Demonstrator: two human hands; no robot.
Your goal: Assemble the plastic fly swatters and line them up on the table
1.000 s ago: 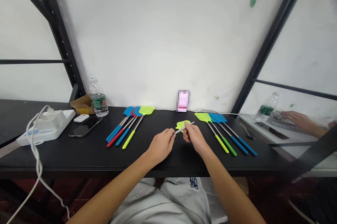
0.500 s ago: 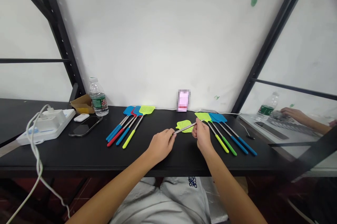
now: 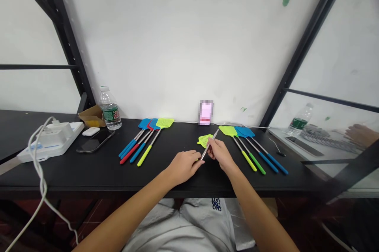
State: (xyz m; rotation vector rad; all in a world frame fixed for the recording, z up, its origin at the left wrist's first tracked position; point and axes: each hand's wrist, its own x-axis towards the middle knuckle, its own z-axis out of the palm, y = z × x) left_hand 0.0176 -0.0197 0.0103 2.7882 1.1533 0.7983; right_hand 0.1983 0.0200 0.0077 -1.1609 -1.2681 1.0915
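So there's a person sitting at a black worktop with both bare hands up near the middle; the right hand is pinching a thin steel rod between thumb and fingertips, holding it tilted up and away; the left hand sits just beside it, fingers curled in around the rod's lower end, though I can't tell if it's really gripping; a little lime-green shows by those fingers; a small lime-green swatter head lies on the worktop right by the rod (can't tell from here if the two are joined); to the left there's a tight row of fly swatters with blue, red and lime handles; to the right, another row of fly swatters, lime and blue, handles pointing toward the person; further left you've got a water bottle, a cardboard scrap, an earbud case, a smartphone and a white power strip with a white cable; a pixelated pink item stands at the back against the wall; a mirror on the right reflects the bottle.
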